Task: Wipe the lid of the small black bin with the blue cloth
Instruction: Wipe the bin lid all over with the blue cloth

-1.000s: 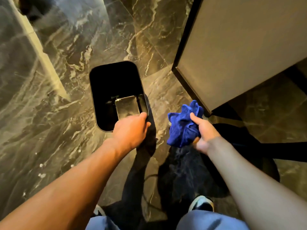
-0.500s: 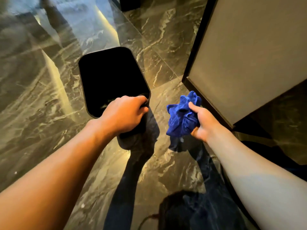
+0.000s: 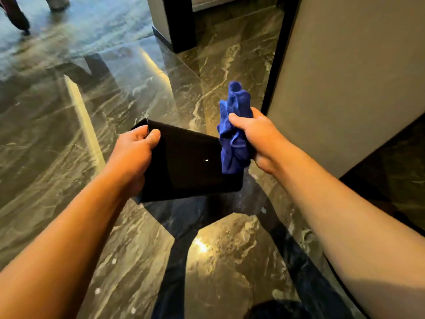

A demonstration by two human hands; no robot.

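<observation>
No legible text (none anywhere)

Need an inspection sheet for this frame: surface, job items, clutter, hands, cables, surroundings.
Surface: glossy dark marble floor, strong light reflections.
Job's things: small black bin lifted off the floor and tilted; which face shows cannot be told. Blue cloth bunched, overlapping the bin's right edge.
Clutter: nothing seen.
Hands: left hand grips the bin's left edge, thumb on top. Right hand closed around the cloth.
Cables: nothing seen.
Surroundings: beige panel with dark edging at right; dark-based column at top; another person's feet at top left.
</observation>
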